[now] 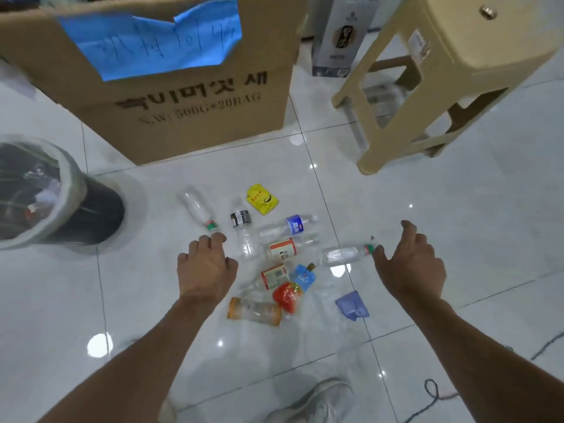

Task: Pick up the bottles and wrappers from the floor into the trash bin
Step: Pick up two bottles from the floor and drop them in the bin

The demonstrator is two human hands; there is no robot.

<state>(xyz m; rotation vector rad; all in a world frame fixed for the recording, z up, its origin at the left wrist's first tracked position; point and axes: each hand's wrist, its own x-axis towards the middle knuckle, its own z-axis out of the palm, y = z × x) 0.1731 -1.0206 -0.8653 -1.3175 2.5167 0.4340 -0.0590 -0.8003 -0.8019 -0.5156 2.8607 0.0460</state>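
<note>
Several clear plastic bottles lie on the white tiled floor. One with a green cap (198,209) is just beyond my left hand (206,267), whose fingers are curled and hold nothing. Another green-capped bottle (345,254) lies by the thumb of my right hand (409,264), which is open and empty. Between my hands are a black-labelled bottle (242,227), a blue-labelled bottle (290,225), two red-and-white labelled bottles (282,249), an orange-labelled bottle (254,311), a yellow wrapper (262,199), a red wrapper (285,296), a blue pouch (302,276) and a purple wrapper (352,305). The trash bin (73,190), lined with a clear bag, stands at left.
A large cardboard box (183,96) with a blue paper on it stands behind the litter. A beige plastic stool (427,87) is at the upper right, a white carton (341,35) behind it. My shoe (323,401) is below, and a dark cord (436,392) lies at lower right.
</note>
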